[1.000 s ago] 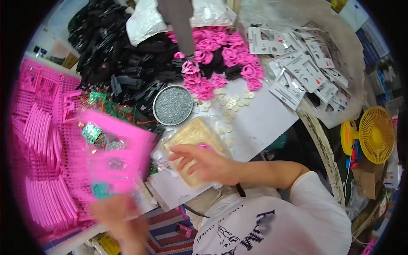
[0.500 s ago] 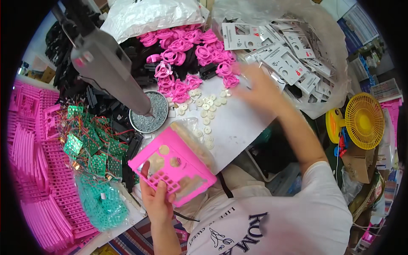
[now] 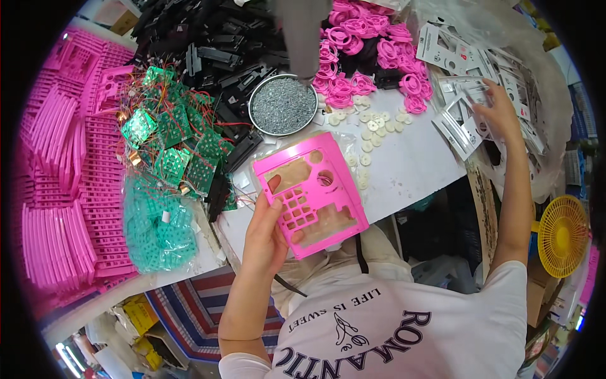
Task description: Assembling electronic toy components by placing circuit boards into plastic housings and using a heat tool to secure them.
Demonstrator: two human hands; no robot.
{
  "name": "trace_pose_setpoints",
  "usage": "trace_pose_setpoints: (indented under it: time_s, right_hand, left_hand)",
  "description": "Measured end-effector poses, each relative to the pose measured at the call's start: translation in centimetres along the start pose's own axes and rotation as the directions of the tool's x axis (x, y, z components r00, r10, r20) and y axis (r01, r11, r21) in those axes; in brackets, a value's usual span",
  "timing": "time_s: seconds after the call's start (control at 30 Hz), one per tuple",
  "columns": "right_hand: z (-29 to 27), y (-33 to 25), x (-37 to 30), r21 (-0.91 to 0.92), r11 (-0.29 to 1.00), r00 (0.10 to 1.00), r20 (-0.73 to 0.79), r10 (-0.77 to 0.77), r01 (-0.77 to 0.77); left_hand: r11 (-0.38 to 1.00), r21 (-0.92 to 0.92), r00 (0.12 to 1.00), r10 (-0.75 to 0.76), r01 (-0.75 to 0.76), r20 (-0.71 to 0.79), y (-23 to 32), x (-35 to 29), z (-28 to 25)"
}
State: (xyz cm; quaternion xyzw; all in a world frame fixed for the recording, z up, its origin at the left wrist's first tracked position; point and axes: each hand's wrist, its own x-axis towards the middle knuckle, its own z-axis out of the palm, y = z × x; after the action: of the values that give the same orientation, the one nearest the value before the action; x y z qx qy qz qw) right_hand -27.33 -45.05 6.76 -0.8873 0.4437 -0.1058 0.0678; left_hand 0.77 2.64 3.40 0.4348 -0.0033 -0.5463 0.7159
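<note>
My left hand (image 3: 264, 234) grips a pink plastic casing (image 3: 338, 189) by its left side, thumb on the front face beside a grid of square holes. The casing is tilted above the table's front edge and also has round holes and larger cut-outs. Out to the right, my right hand (image 3: 502, 117) reaches into a heap of silver-grey printed panels (image 3: 454, 47). Its thumb and fingers close on the edge of one silver panel (image 3: 470, 91), which looks slightly blurred; part of the grip is hidden.
A round tin of small metal screws (image 3: 284, 106) stands beneath a hanging grey tool (image 3: 303, 38). Cream discs (image 3: 375, 126), pink ring parts (image 3: 353, 28) and black parts (image 3: 214, 54) lie around it. Wired green circuit boards (image 3: 173, 164), bagged teal pieces (image 3: 158, 221) and stacked pink casings (image 3: 57, 240) are left.
My right hand has moved right, from beside the pink rings onto the silver panels, and closed on one. My view has shifted left; the left hand keeps hold of the pink casing.
</note>
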Motion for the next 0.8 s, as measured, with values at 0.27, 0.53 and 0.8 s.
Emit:
trace_pose_setpoints:
  time_s: [0.27, 0.53, 0.8]
  right_hand:
    - [-5.4, -16.3, -7.0, 0.383, 0.655, 0.759, -0.331, -0.56, 0.651]
    - [-0.8, -28.1, -11.8, 0.643, 0.023, 0.106, -0.091, -0.99, 0.766]
    - [6.7, -26.2, -16.5, 0.875, -0.132, 0.786, 0.342, -0.514, -0.466]
  left_hand:
    - [0.954, -0.236, 0.976, -0.149, 0.184, 0.158, 0.1, 0.2, -0.6]
    - [0.991, 0.095, 0.987, -0.104, 0.093, 0.12, -0.1, -0.2, 1.1]
    - [0.986, 0.027, 0.987, 0.162, -0.162, -0.008, 0.0, -1.0, 0.3]
